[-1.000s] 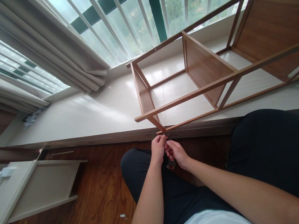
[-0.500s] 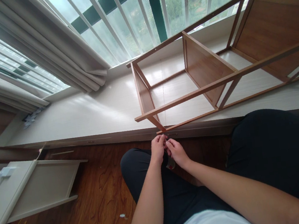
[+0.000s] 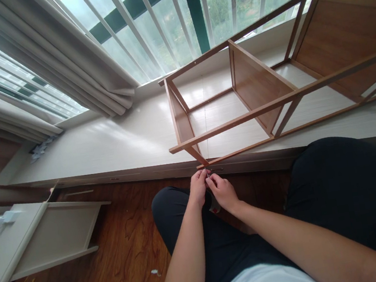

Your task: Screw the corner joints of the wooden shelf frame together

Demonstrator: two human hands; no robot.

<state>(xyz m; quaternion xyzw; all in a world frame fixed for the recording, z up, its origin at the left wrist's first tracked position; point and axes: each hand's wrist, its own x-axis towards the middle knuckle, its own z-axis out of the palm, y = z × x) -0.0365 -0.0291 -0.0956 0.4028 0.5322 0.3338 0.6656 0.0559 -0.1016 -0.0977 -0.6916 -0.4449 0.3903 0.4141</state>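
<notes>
Both hands are meeting at the near-left corner of the wooden shelf frame (image 3: 257, 89), which is lying on its side along the pale window ledge (image 3: 104, 145). The left hand (image 3: 198, 188) is curling closed beside the lowest leg tip (image 3: 202, 161); what its grip is holding is hidden. The right hand (image 3: 221, 192) is pinching its fingertips together on something very small just under that leg, too small to identify. A small grey-and-red object (image 3: 216, 209) is showing below the hands, partly hidden. The corner is overhanging the ledge edge, likely so that the hands can reach it from the lap.

Around: curtain (image 3: 94, 74) bunching at far left, barred window (image 3: 174, 17) beyond, a white panel (image 3: 43, 236) lying on the wood floor (image 3: 115, 268) near left. The person's dark-trousered knees are crowding the space on both sides.
</notes>
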